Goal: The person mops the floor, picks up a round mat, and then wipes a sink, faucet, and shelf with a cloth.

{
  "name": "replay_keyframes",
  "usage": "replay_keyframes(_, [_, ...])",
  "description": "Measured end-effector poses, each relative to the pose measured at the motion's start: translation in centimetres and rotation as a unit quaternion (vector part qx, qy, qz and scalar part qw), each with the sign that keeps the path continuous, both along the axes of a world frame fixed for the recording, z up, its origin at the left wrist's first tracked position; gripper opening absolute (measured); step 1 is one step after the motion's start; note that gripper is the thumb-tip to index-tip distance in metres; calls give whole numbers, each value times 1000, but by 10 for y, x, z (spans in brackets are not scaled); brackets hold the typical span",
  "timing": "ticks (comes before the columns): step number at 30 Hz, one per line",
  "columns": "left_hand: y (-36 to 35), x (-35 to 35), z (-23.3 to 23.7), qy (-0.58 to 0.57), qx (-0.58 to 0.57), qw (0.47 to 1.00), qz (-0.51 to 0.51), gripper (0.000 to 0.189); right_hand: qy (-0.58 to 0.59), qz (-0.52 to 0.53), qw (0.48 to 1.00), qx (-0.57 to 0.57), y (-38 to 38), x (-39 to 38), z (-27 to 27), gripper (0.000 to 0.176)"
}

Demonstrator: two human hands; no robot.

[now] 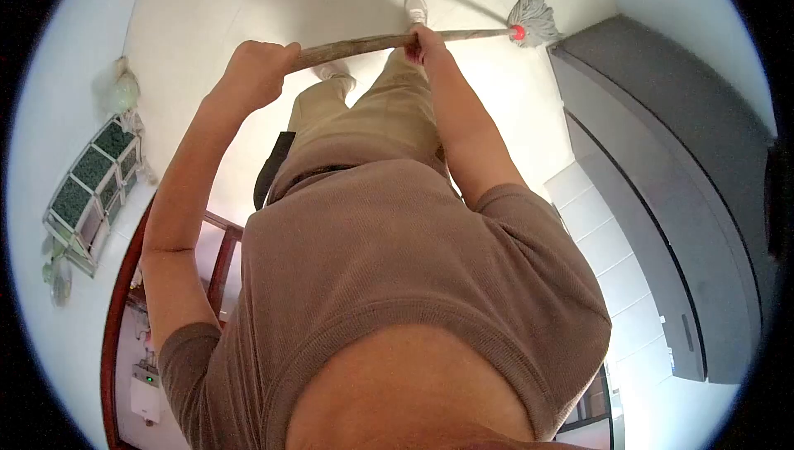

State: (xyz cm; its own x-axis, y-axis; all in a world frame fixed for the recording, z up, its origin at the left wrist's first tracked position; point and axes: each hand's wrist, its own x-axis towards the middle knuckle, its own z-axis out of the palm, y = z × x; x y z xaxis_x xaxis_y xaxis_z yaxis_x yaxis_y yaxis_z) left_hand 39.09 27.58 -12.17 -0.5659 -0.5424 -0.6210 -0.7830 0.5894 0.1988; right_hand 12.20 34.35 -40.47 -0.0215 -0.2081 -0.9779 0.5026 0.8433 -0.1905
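A mop with a long wooden handle (351,50) stretches across in front of my body. My left hand (258,71) is closed around the handle near its left end. Farther along, my right hand (423,41) wraps around the same handle, its fingers partly hidden. At the far right end, past a red collar (518,33), the grey string mop head (533,16) rests on the pale floor (231,11), close to the corner of a dark cabinet. My shoes (415,10) stand on the floor just beyond the handle.
Along the right side runs a dark grey cabinet (662,136) with long doors. A rack with dark green panels (93,170) is by the left wall, near a pale green bag (124,93). Behind my left arm is a reddish-brown wooden frame (112,326).
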Motion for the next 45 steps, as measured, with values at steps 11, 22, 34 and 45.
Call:
replay_keyframes(11, [41, 224, 85, 22, -157, 987, 34, 25, -164, 61, 982, 71, 13, 240, 83, 12])
replay_keyframes(22, [82, 370, 148, -107, -234, 949, 184, 19, -208, 237, 947, 59, -27, 443, 99, 21])
replay_keyframes(34, [42, 477, 137, -153, -128, 914, 353, 15, -110, 355, 921, 111, -108, 582, 77, 13])
replay_keyframes(45, [-33, 450, 96, -223, 30, 806, 548, 7, -78, 530, 831, 148, -207, 619, 41, 14])
